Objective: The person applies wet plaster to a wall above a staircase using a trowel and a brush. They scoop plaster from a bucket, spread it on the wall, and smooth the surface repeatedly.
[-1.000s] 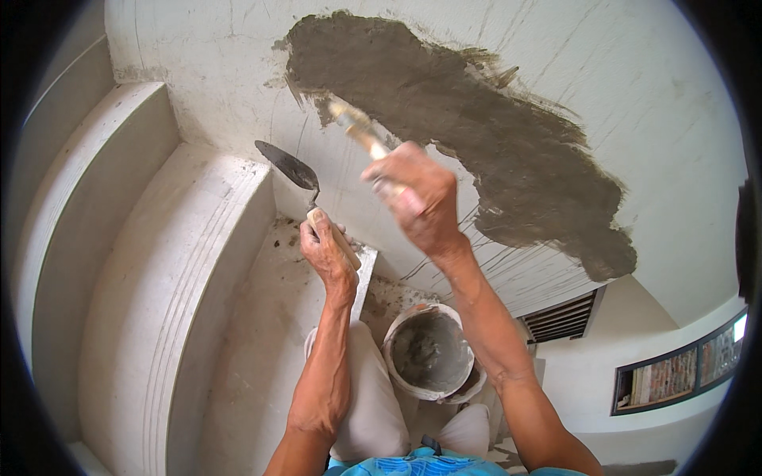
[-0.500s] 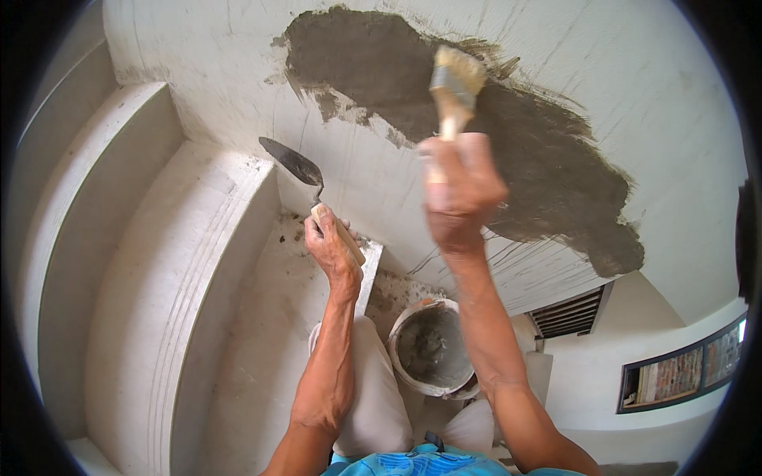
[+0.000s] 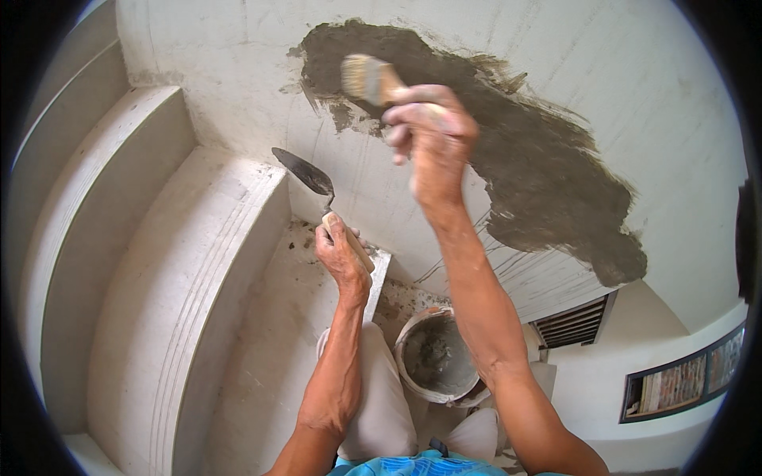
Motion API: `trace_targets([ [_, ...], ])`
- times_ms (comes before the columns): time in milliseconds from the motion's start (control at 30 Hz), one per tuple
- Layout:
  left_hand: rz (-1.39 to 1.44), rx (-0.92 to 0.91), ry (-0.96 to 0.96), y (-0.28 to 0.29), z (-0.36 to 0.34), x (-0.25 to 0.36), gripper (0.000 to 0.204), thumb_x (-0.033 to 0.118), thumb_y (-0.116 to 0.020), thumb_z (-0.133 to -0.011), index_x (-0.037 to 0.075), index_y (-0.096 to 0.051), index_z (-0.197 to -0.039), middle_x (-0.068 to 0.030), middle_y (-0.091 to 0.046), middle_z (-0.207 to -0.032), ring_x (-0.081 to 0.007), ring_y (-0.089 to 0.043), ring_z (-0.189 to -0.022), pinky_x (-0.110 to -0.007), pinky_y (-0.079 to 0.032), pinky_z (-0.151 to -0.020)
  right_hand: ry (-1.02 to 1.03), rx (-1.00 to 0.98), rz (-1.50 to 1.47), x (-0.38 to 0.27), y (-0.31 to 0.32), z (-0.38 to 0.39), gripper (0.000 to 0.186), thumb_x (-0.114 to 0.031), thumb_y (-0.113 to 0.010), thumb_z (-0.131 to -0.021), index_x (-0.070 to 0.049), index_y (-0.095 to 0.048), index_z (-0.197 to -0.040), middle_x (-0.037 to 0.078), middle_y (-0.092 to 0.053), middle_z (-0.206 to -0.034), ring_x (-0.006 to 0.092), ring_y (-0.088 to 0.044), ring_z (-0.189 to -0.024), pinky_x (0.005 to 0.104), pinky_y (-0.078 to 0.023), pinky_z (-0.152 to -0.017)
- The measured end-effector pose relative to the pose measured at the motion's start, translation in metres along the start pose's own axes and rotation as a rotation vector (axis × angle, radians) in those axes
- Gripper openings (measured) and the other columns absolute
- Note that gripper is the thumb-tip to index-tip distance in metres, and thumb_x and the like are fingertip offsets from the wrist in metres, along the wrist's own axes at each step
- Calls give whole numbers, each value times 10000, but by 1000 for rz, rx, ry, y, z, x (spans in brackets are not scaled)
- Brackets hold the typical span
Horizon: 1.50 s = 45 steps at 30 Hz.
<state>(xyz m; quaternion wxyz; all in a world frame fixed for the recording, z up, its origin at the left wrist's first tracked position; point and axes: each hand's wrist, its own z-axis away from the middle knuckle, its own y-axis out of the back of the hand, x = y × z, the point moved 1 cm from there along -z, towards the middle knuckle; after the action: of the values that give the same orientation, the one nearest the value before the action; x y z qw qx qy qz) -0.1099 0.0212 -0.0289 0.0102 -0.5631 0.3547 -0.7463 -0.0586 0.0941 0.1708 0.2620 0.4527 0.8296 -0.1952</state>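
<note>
Clearances and Obstructions

Open gap: lay between pointing trowel point(image 3: 303, 172) and flat paintbrush point(image 3: 367, 78), before the white wall point(image 3: 230, 99). Second opening: lay between left forearm point(image 3: 340, 361) and mortar bucket point(image 3: 425, 393). Obstructions: right forearm point(image 3: 480, 289) overlapped bucket's right edge; trouser leg point(image 3: 377, 404) flanked its left; stair step point(image 3: 186, 214) rose left of trowel.

Diffuse, fairly bright light falls on the pale wall point(image 3: 238, 87); soft shading darkens the step risers point(image 3: 135, 190). The brush point(image 3: 371, 79) and right hand point(image 3: 436, 143) are blurred, the trowel point(image 3: 304, 170) comparatively crisp. Fisheye distortion bows straight edges; black vignetting rounds the corners.
</note>
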Motion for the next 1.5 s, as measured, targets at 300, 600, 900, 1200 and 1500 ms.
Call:
trace_targets([
  [300,38,-5,29,-3,4,2,362,423,-567,-1025,73,-515,-952,-54,-569,-751,-131,-564,-558,-274,-485,-482,617,225,887,-62,26,23,131,46,-644,-823,-55,-681,-898,38,-548,-750,117,-544,-646,296,-436,-522],
  [600,39,4,-60,-1,0,2,334,404,-539,-1042,76,-505,-990,-45,-552,-759,-133,-565,-587,-280,-489,-491,136,-194,675,-5,3,72,156,20,-644,-771,-100,-685,-862,50,-604,-793,208,-599,-609,333,-502,-545],
  [900,-12,-15,-10,-2,5,2,344,413,-569,-1018,76,-503,-998,-65,-580,-778,-151,-569,-598,-292,-486,-486,12,432,394,-97,128,85,104,24,-618,-890,-35,-693,-931,37,-688,-863,42,-560,-610,184,-448,-475],
  [1200,-25,-50,-37,0,1,-3,341,394,-574,-1020,63,-494,-1023,-76,-584,-791,-156,-575,-591,-291,-497,-480,279,519,1220,-87,166,141,168,55,-626,-804,-45,-700,-916,70,-593,-802,203,-590,-673,364,-467,-580],
  [1500,-22,-72,-37,-2,4,-1,320,376,-589,-1015,74,-489,-1050,-78,-584,-790,-162,-579,-585,-292,-499,-472,-145,84,699,-58,125,175,148,37,-665,-822,-65,-688,-927,45,-605,-793,137,-607,-648,307,-465,-522],
])
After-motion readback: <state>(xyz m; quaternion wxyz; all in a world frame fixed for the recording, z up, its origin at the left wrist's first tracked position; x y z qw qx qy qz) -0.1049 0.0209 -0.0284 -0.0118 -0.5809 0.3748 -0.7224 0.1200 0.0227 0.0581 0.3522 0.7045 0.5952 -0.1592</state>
